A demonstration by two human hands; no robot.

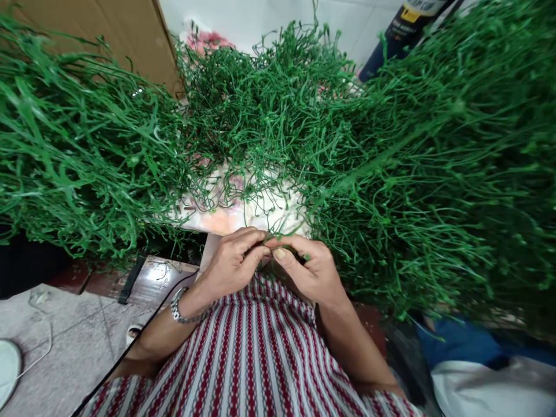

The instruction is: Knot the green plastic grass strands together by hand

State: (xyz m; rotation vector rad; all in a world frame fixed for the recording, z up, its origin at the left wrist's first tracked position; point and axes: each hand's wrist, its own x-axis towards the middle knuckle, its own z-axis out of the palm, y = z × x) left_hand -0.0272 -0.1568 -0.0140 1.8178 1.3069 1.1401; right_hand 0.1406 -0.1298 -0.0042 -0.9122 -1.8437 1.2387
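Close in front of my body, my left hand and my right hand meet, with thumbs and fingertips pinched together. Between them is a thin green plant stem, which looks like plastic; most of it is hidden by the fingers. Just beyond the hands lies a pale floral-patterned cover, strewn with loose stems. A tangled heap of similar green stems rises behind it. Larger masses of the same greenery spread to the left and right of my hands.
A cardboard box stands at the back left. A dark cylindrical container leans at the back right. Beside my left forearm runs a black cable. Blue and white bags or fabric lie at lower right.
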